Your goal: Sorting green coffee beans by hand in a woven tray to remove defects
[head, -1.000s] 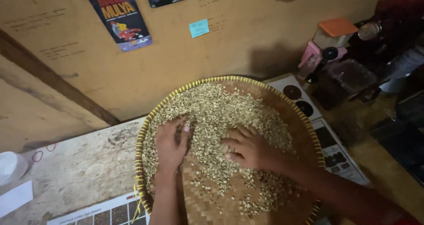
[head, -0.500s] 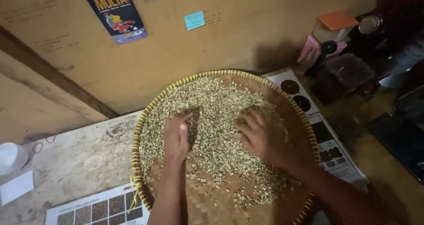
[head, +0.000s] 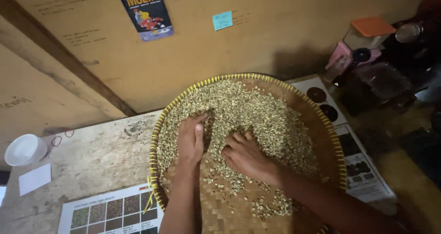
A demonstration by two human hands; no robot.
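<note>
On the wooden table (head: 92,160): woven bamboo tray (head: 321,123), yellow-rimmed, carrying green coffee beans (head: 248,110) | left hand (head: 190,142) flat, fingers spread loosely in the beans | right hand (head: 243,156) curled, raking, holding nothing | risk: a hard sweep likely flicks beans over the low rim, or tips the tray.

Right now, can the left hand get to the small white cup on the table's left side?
Probably yes. The left hand lies flat in the pale beans, holding nothing. Between the woven tray rim and the white cup there is only bare wooden table; whether the arm stretches that far is uncertain.
</note>
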